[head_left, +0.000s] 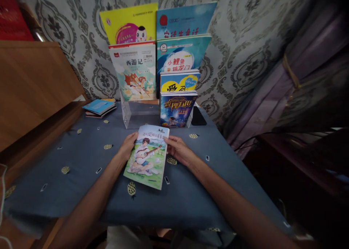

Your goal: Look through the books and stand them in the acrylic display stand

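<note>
A paperback book (147,158) with a guitar player drawn on its green and pale blue cover is held between both hands over the table, tilted slightly. My left hand (129,145) grips its upper left edge, fingers partly behind it. At the upper right edge, my right hand (178,149) pinches the cover with the thumb in front. Just beyond stands a clear tiered book stand (141,120). On its right side, a dark blue book (177,111) fills the front tier, with a yellow book (178,82) behind it. A pale book (136,72) stands on the left side.
Taller yellow (128,21) and blue (185,18) books rise at the stand's back, against the patterned wall. A small book pile (99,108) lies on the left of the blue tablecloth (89,151). A black flat object (199,116) rests right of the stand. A curtain (272,92) hangs right.
</note>
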A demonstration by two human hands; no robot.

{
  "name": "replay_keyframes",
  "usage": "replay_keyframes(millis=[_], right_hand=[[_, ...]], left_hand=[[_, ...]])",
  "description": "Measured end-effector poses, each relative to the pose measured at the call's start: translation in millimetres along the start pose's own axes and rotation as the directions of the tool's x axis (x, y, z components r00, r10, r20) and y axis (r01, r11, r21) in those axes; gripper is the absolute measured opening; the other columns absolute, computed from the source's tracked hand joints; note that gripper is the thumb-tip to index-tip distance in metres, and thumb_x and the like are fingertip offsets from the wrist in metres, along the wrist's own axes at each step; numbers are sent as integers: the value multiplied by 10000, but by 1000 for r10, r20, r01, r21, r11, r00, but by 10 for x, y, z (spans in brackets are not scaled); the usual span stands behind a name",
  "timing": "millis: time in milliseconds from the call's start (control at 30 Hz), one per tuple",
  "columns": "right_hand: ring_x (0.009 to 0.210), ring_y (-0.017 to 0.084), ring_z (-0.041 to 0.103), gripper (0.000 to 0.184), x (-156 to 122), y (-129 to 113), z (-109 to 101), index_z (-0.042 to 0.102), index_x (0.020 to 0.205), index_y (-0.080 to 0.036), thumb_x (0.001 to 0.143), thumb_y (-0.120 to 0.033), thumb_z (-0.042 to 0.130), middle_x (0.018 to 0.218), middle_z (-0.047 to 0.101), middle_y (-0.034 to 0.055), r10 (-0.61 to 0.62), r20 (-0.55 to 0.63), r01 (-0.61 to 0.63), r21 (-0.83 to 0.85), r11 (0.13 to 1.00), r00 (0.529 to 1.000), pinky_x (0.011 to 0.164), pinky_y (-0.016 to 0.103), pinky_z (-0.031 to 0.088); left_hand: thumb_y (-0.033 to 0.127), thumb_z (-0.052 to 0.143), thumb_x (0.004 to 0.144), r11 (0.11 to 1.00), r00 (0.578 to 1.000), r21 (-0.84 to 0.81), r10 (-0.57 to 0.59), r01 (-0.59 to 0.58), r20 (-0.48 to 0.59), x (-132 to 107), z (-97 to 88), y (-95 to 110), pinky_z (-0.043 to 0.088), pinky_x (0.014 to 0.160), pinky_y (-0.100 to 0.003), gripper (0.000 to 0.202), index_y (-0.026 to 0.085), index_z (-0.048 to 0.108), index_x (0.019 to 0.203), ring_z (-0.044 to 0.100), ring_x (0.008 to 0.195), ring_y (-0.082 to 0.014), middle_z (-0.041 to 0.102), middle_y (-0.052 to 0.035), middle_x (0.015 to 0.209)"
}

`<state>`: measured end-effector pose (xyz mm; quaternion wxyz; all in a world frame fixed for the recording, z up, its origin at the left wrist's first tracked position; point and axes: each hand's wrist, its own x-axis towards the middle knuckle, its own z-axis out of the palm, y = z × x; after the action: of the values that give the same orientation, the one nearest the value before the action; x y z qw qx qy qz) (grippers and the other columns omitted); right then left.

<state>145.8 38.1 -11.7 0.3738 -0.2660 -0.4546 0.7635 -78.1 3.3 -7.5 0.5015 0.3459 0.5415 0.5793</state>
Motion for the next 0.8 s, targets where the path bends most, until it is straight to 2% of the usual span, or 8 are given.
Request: replay_keyframes(millis=[67, 133, 233, 267, 333, 500, 600, 800], right_hand=[[623, 125, 691, 253, 9, 7, -28, 744, 955, -156, 788, -338, 800, 813, 780, 61, -8, -7, 8, -41, 999, 1000, 562, 209, 546], [599, 115, 679, 186, 23, 19, -55, 745, 944, -160, 808, -284, 775, 772, 772, 48, 5, -40, -8, -81, 997, 999, 559, 200, 547], [582, 114, 679, 85, 49, 35, -82, 740, 889, -154, 858, -230, 716, 704, 753, 43, 57, -83, -65, -100, 993, 995, 584, 205, 564], [585, 118, 684, 86, 55, 37, -85, 736, 878, -150, 879, -226, 694, 696, 751, 48, 74, -88, -82, -97, 992, 993, 599, 213, 573], [584, 126, 691, 120, 59, 35, -85, 728, 879, -147, 919, -225, 647, 690, 750, 56, 97, -100, -106, -87, 991, 990, 623, 232, 587], [556, 130, 684, 187, 32, 15, -68, 714, 885, -133, 971, -200, 562, 686, 749, 72, 110, -119, -119, -71, 990, 987, 634, 248, 599], [554, 138, 689, 190, 27, 13, -64, 701, 873, -127, 975, -195, 556, 667, 740, 72, 116, -119, -124, -62, 990, 986, 626, 255, 606], [529, 135, 681, 154, 46, 20, -70, 666, 857, -138, 962, -232, 603, 637, 717, 49, 115, -135, -121, -40, 992, 984, 587, 248, 611]], left_hand=[[469, 704, 779, 963, 992, 246, 120, -107, -37, -2, -40, 46, 529, 714, -317, 319, 155, 677, 830, 657, 719, -213, 670, -23, 691], [379, 639, 837, 820, 951, 515, 309, -250, -30, -54, -53, 90, 509, 853, -357, 262, 154, 709, 953, 649, 902, -251, 692, -58, 845], [276, 527, 912, 401, 851, 835, 507, -376, 140, -225, 31, 113, 438, 1004, -415, 326, 151, 676, 1173, 582, 1117, -290, 666, -123, 1122], [283, 490, 941, 258, 834, 885, 507, -387, 217, -299, 90, 106, 436, 1008, -423, 348, 149, 657, 1215, 577, 1130, -293, 654, -136, 1162], [346, 467, 978, 104, 843, 910, 429, -402, 323, -452, 245, 79, 450, 994, -417, 378, 151, 628, 1259, 591, 1121, -290, 658, -139, 1180], [534, 567, 926, -58, 886, 923, 263, -380, 381, -735, 631, 51, 451, 996, -451, 563, 121, 563, 1309, 586, 1189, -341, 641, -174, 1255], [487, 601, 908, -118, 914, 934, 197, -336, 354, -793, 739, 101, 460, 977, -449, 519, 105, 579, 1258, 602, 1172, -348, 644, -190, 1247], [288, 447, 974, -37, 911, 935, 214, -354, 353, -790, 721, 155, 469, 922, -383, 315, 159, 630, 1196, 652, 1092, -286, 702, -130, 1183]])
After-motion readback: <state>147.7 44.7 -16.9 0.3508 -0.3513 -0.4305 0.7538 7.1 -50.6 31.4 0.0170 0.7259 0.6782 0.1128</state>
